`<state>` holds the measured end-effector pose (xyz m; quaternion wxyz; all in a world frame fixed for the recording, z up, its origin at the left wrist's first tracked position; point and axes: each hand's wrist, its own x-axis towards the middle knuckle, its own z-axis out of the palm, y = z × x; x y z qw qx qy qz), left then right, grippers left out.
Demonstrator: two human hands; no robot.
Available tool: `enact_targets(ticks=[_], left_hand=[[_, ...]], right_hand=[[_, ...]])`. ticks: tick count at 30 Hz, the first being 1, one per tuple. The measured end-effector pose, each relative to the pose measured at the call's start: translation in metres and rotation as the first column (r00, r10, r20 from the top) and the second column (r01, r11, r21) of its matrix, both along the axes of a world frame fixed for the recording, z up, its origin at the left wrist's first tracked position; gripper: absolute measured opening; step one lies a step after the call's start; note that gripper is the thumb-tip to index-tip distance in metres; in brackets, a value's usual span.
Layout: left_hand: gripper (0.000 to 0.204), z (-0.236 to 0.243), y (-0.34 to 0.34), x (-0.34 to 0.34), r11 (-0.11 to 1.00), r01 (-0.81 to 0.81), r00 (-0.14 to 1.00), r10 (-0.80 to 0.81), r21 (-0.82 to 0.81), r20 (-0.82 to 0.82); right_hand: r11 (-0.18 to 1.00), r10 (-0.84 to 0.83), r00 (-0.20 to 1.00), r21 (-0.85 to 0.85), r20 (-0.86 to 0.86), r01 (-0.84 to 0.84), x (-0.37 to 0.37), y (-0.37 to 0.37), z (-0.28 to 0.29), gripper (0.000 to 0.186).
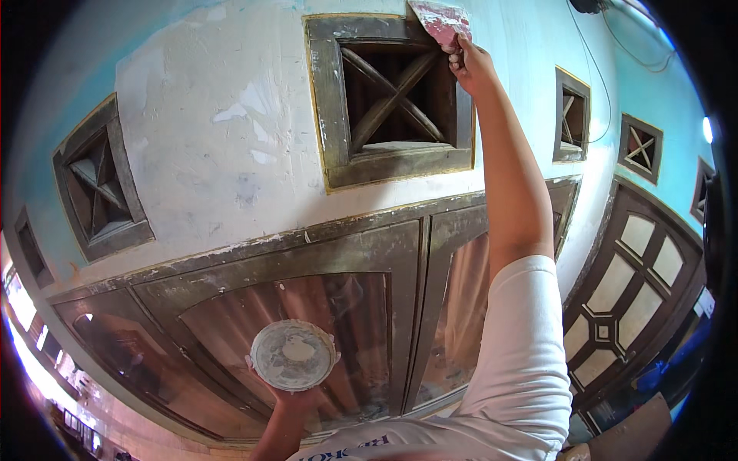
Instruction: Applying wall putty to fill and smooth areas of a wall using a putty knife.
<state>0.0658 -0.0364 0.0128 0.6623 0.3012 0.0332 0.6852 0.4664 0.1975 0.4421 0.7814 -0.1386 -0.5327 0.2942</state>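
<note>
My right hand (469, 65) is raised high, its fingers closed on a flat reddish putty knife (443, 24) smeared with white. The blade touches or lies very near the wall at the upper right corner of a brown wooden vent frame (330, 107) with crossed bars. Lower down, my left hand (288, 396) grips a round, shallow container (294, 355) from beneath and around its sides. Pale grey-white paste coats the container, with a lighter patch near its middle. Most of the left fingers are hidden behind it.
White filler patches cover the wall (207, 154), which is turquoise farther out. Below runs a wide brown window frame (407, 307) with glass and curtains. Smaller vents (104, 180) flank the middle one. A panelled door (615, 284) stands at the right, and a cable (596, 69) hangs at upper right.
</note>
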Motion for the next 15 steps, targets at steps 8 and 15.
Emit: enact_targets(ticks=[8, 15], left_hand=[[0.074, -0.006, 0.004, -0.024, 1.0, -0.024, 0.997, 0.023, -0.008, -0.072], [0.095, 0.006, -0.001, -0.012, 0.968, 0.218, 0.905, -0.249, 0.126, 0.345]], right_hand=[[0.999, 0.011, 0.998, -0.052, 0.069, -0.007, 0.002, 0.006, -0.037, 0.027], [0.999, 0.033, 0.999, 0.008, -0.008, -0.033, -0.027, 0.005, -0.008, 0.026]])
